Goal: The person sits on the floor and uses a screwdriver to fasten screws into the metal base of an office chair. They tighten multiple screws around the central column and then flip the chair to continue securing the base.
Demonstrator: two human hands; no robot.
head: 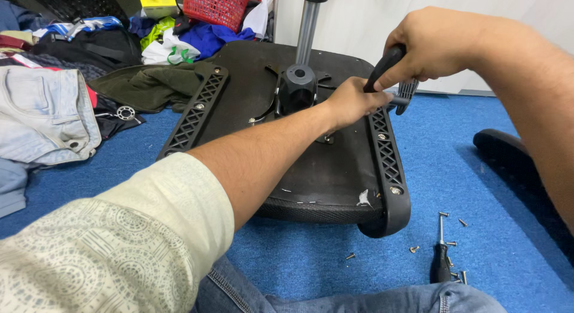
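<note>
An upside-down black office chair seat point(335, 169) lies on blue carpet, its metal gas-lift column point(307, 29) pointing up from a black hub point(297, 86). Black lattice armrest brackets run along its left side point(194, 113) and right side point(387, 154). My right hand point(433, 47) is closed on a black tool handle point(382, 65) above the far end of the right bracket. My left hand point(353, 101) reaches across the seat and pinches the tool's lower end at that bracket. What the tool tip touches is hidden by my fingers.
A screwdriver point(440, 259) and several loose screws point(451, 244) lie on the carpet at the front right. A black chair part point(508, 157) lies at the right. Jeans point(42, 113), piled clothes point(149, 80) and a red basket point(216, 5) sit at the left and back.
</note>
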